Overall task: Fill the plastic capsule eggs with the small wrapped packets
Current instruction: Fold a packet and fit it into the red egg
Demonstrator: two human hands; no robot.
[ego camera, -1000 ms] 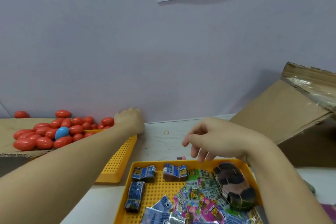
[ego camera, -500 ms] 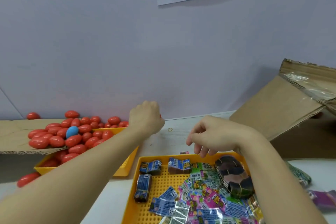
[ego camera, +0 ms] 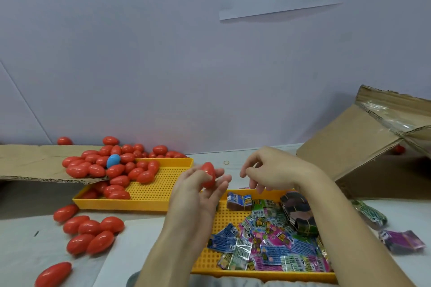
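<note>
Red plastic egg point(ego camera: 208, 174) sits in the left hand point(ego camera: 198, 190), fingers curled loosely round it, above the far edge of the yellow packet tray point(ego camera: 233, 269). Right hand point(ego camera: 272, 170) hovers beside it, fingers relaxed and empty. Next, I judge, comes splitting the egg, then taking a wrapped packet point(ego camera: 238, 199). Its seam is too blurred to see.

The egg tray point(ego camera: 163, 204) lies left of and behind the packet tray point(ego camera: 210, 261), eggs point(ego camera: 91, 233) lie loose on the table point(ego camera: 28, 247) before the egg tray, a cardboard sheet point(ego camera: 30, 163) overlaps its left rear, and a carton point(ego camera: 363, 146) stands right.
</note>
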